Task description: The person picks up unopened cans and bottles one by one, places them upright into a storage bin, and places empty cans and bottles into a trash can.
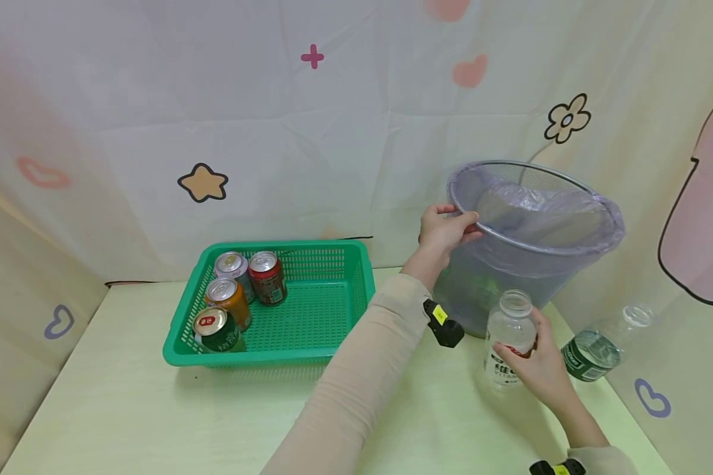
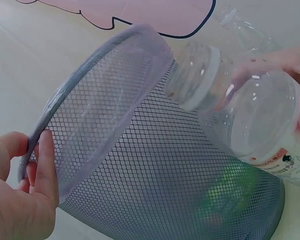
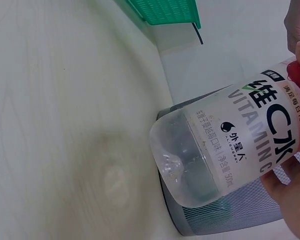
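Observation:
My left hand [image 1: 442, 231] pinches the rim of a mesh wastebasket [image 2: 155, 150], fingers on one side and thumb on the other. A thin purple bag [image 1: 570, 231] lines the basket and folds over its rim. In front of the basket, my right hand [image 1: 541, 369] grips a clear, capless plastic bottle [image 3: 240, 135] with a white Vitamin C label. The right wrist view shows its bottom raised over the table, casting a shadow. Another clear bottle [image 1: 594, 353] with a green label leans at the table's right edge, beside the right hand.
A green plastic basket [image 1: 327, 359] stands on the left of the pale table [image 1: 107, 409], with several drink cans [image 1: 269, 277] along its left side. Something green [image 2: 230, 192] shows through the wastebasket's mesh. A patterned curtain [image 1: 261, 99] hangs behind.

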A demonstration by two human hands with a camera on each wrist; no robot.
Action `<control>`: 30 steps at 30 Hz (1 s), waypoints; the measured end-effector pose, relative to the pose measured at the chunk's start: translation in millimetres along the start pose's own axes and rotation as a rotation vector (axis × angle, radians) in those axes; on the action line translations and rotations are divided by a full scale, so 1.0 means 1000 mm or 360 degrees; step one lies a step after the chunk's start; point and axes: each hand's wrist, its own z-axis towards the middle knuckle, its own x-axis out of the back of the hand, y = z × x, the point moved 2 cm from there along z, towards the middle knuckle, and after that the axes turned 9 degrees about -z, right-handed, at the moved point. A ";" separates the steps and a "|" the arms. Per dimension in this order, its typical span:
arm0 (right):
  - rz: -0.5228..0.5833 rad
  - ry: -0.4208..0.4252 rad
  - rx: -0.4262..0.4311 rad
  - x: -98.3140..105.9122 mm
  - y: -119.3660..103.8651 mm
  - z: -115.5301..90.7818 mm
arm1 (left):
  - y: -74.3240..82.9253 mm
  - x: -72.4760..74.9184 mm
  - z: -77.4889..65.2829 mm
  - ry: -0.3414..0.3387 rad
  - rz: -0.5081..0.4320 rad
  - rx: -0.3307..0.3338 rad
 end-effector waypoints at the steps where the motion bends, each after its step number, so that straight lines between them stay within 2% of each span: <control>1: -0.0018 0.0006 0.0003 0.002 -0.001 0.000 | 0.000 0.000 0.000 -0.0001 0.0002 0.0003; 7: -0.0094 0.0044 0.0043 0.013 -0.004 -0.001 | 0.000 0.001 -0.001 -0.0008 0.0000 0.0007; 13: -0.0088 0.0060 0.0108 0.024 -0.009 0.004 | 0.001 0.001 0.000 -0.0013 0.0009 0.0002; 21: -0.0110 0.0033 0.0142 0.041 -0.016 0.008 | 0.000 0.000 0.000 -0.0019 -0.0003 0.0006; 30: -0.0166 0.0086 0.0168 0.052 -0.022 0.011 | 0.001 0.001 -0.001 -0.0019 0.0011 0.0011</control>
